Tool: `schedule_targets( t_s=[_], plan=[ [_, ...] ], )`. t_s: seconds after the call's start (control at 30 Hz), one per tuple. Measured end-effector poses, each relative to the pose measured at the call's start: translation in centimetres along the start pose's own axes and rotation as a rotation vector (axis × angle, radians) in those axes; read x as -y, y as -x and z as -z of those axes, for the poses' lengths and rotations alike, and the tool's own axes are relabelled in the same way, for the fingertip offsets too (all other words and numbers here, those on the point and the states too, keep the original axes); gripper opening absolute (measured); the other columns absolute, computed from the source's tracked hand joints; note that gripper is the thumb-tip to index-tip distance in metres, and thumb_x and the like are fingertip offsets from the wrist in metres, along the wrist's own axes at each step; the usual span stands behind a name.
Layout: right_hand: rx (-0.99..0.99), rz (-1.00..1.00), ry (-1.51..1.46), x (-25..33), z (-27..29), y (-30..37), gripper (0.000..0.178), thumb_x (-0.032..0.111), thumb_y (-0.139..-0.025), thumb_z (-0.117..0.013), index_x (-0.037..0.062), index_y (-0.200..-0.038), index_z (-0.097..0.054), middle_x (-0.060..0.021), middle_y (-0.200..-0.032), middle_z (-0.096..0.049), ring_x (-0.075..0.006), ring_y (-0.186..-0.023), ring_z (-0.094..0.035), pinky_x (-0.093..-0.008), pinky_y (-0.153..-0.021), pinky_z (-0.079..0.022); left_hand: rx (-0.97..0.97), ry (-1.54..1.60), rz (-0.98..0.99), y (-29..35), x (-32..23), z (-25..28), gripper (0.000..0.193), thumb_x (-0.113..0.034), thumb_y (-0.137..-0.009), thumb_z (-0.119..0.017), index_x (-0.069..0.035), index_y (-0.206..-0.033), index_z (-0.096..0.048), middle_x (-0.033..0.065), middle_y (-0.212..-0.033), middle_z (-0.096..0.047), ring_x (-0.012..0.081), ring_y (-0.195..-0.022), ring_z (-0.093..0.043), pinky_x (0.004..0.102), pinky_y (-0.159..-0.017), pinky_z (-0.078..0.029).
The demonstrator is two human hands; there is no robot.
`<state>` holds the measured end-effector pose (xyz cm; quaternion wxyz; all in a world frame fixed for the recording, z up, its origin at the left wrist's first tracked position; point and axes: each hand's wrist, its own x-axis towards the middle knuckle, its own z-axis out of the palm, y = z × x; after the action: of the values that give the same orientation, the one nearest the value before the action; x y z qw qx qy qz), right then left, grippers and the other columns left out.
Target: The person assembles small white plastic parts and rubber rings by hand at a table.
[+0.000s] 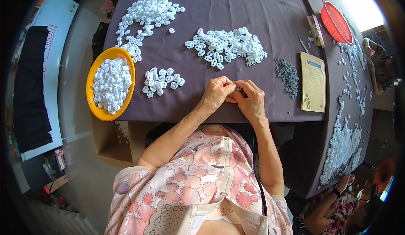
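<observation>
My left hand (pixel 218 92) and my right hand (pixel 251 96) meet over the table's near edge, thumbs and fingertips pinched together. Whatever lies between them is tiny and mostly covered by the fingers; a small dark and pale bit shows there, too little to name. Just beyond the hands spreads a pile of small white oval plastic pieces with holes (pixel 230 45). To the left of my left hand sits a smaller group of such white pieces (pixel 161 81). Right of my right hand lies a heap of small dark grey pieces (pixel 287 76).
An orange bowl (pixel 130 83) of white pieces overhangs the left table edge, above a cardboard box (pixel 110 152). More white pieces (pixel 149 9) lie far left. A tan notebook (pixel 312 82) and red basket (pixel 336 22) are at right. Other people sit beyond the right side.
</observation>
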<state>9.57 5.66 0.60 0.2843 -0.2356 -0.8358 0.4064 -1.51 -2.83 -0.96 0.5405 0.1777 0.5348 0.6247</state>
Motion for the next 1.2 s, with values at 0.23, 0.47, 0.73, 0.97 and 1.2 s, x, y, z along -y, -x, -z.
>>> schedule_targets(
  t_s=[0.23, 0.47, 0.73, 0.97, 1.2],
  plan=[
    [-0.009, 0.043, 0.044, -0.3, 0.0, 0.0, 0.020, 0.001, -0.070, -0.063, 0.0015, -0.090, -0.063, -0.0103, -0.082, -0.063, -0.0217, -0.068, -0.064, -0.0277, -0.060, -0.049, -0.037, 0.088, -0.039, -0.1, 0.2, -0.3, 0.013, -0.008, -0.084, -0.054, 0.004, -0.079, -0.056, 0.0072, -0.073, -0.060, 0.0112, -0.063, -0.061, 0.0255, -0.056, -0.057],
    [-0.021, 0.078, 0.110, -0.6, -0.3, 0.3, 0.019, 0.002, -0.072, -0.064, 0.0018, -0.091, -0.063, -0.0099, -0.081, -0.063, -0.0214, -0.069, -0.063, -0.0276, -0.061, -0.049, -0.002, 0.078, -0.003, 0.0, 0.0, -0.2, 0.014, -0.011, -0.087, -0.052, 0.001, -0.080, -0.054, 0.0081, -0.075, -0.060, 0.0128, -0.067, -0.062, 0.0279, -0.062, -0.057],
    [-0.060, 0.015, 0.022, 0.0, -0.5, 0.5, 0.022, 0.001, -0.071, -0.063, 0.0032, -0.093, -0.061, -0.0101, -0.083, -0.061, -0.0234, -0.070, -0.063, -0.0296, -0.060, -0.050, -0.032, 0.111, -0.004, 0.0, 0.0, -0.2, 0.015, -0.010, -0.088, -0.051, 0.002, -0.081, -0.057, 0.0071, -0.074, -0.060, 0.0116, -0.065, -0.060, 0.0259, -0.059, -0.056],
    [-0.050, 0.036, -0.011, 0.7, -0.1, 0.6, 0.026, 0.000, -0.070, -0.066, 0.0019, -0.095, -0.060, -0.0109, -0.085, -0.060, -0.0228, -0.071, -0.062, -0.0294, -0.059, -0.050, -0.063, 0.031, -0.003, -0.2, 0.6, 0.1, 0.012, -0.008, -0.087, -0.052, 0.003, -0.085, -0.057, 0.0079, -0.077, -0.061, 0.0116, -0.066, -0.061, 0.0248, -0.059, -0.055],
    [-0.185, -0.065, 0.228, -2.0, 5.3, 1.3, 0.011, 0.000, -0.075, -0.062, 0.0025, -0.086, -0.061, -0.0118, -0.077, -0.059, -0.0258, -0.063, -0.060, -0.0312, -0.056, -0.047, -0.064, -0.250, 0.125, 1.5, -1.9, 1.7, 0.018, -0.015, -0.086, -0.056, 0.002, -0.083, -0.057, 0.0098, -0.072, -0.060, 0.0146, -0.054, -0.061, 0.0238, -0.044, -0.051]
  ],
)
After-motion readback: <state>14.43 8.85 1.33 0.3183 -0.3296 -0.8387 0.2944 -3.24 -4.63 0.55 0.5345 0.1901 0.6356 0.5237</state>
